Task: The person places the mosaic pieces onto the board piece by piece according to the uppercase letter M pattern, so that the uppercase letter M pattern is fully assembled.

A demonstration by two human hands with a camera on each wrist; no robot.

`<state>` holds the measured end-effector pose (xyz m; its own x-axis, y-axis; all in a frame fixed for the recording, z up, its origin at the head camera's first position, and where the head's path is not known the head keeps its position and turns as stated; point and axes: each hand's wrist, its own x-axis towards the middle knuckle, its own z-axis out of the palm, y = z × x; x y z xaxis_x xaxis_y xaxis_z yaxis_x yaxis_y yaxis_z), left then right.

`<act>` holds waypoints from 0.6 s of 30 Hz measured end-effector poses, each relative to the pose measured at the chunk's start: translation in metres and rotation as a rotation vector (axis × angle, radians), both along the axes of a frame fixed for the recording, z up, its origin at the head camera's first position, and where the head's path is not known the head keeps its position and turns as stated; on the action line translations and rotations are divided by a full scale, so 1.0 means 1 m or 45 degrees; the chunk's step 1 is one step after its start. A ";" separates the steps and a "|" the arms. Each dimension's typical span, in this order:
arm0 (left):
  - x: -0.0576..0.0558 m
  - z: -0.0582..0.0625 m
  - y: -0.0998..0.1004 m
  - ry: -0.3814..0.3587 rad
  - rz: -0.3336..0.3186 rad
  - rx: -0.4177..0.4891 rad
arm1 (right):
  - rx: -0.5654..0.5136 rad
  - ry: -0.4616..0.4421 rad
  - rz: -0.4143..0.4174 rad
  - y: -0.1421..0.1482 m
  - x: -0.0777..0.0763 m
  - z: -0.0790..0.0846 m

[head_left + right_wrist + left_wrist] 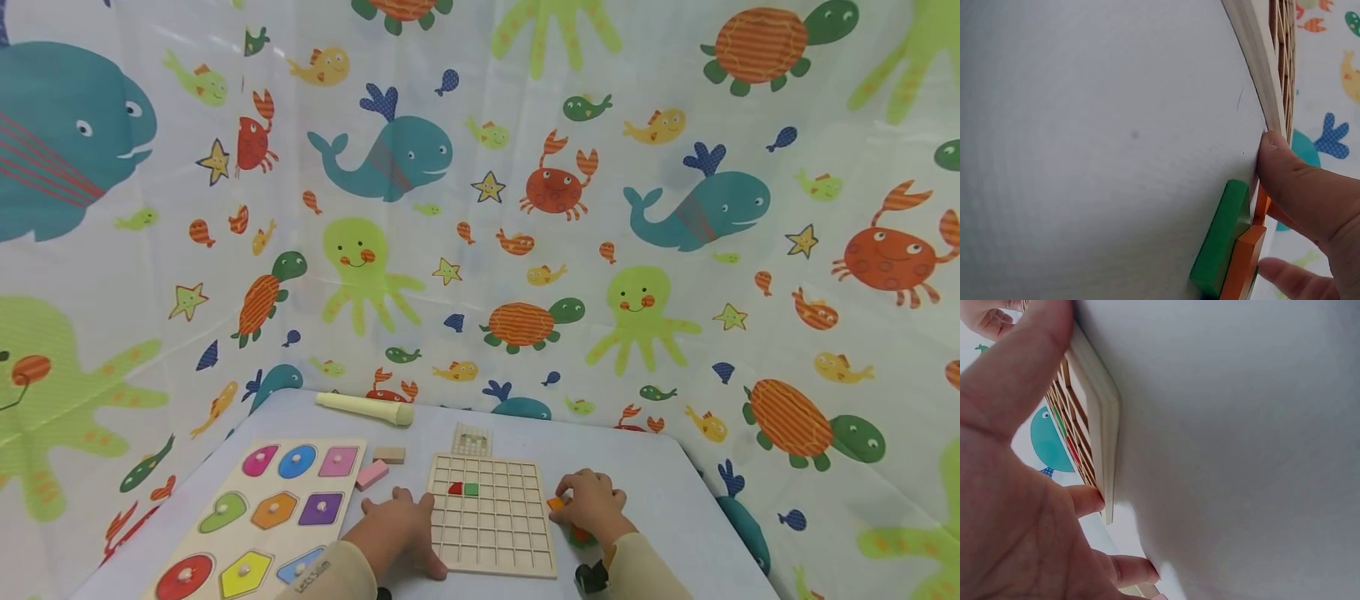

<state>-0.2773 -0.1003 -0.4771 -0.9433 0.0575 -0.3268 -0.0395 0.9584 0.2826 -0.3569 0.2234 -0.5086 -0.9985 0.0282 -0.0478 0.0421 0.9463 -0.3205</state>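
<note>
A wooden grid board (495, 533) lies on the table, a red piece (456, 488) and a green square (471, 489) in its upper left cells. My left hand (397, 529) is spread along the board's left side; thumb and a fingertip touch its edge in the left wrist view. Right of the board, my right hand (592, 504) pinches an orange block (555, 503) between thumb and fingers, partly hidden by the thumb in the right wrist view. Beneath that hand lie more blocks, among them a green block (1221, 237) and another orange block (1244, 265).
At left lies a shape puzzle board (288, 462) with knobbed pieces. A pink block (372, 474) and a tan block (389, 455) sit between the boards. Behind are a small patterned card (472, 439) and a pale yellow microphone-like stick (367, 408). A sea-animal curtain (465, 200) surrounds the table.
</note>
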 end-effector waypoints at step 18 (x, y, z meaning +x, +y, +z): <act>0.000 -0.001 0.000 0.010 0.003 -0.003 | -0.098 0.021 -0.098 -0.017 0.002 0.008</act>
